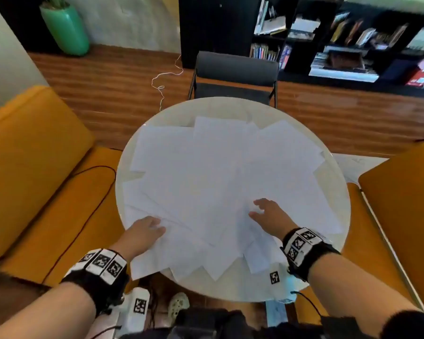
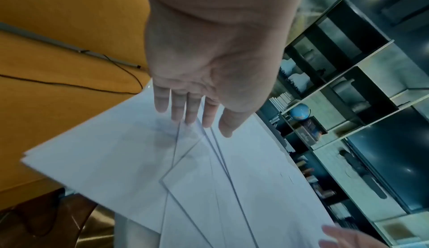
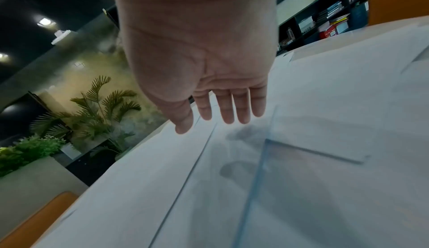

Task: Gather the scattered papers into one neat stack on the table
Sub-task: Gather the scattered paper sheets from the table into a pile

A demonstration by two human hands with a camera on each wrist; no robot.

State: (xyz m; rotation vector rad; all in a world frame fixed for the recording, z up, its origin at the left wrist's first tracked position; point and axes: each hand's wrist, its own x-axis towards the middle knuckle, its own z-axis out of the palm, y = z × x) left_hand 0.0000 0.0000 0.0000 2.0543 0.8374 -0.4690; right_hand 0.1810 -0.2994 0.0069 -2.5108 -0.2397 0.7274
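Several white paper sheets lie fanned and overlapping across most of the round white table. My left hand is over the near left sheets, fingers straight, palm down, just above or touching the paper; in the left wrist view the fingers hover close over overlapping sheet edges. My right hand is spread over the sheets near the middle right, fingers loosely extended. The right wrist view shows its fingers straight above the paper, casting a shadow. Neither hand holds anything.
A grey chair stands at the far side of the table. Orange seats flank the table left and right. Some sheets overhang the near table edge. A black cable crosses the left seat. Bookshelves fill the background.
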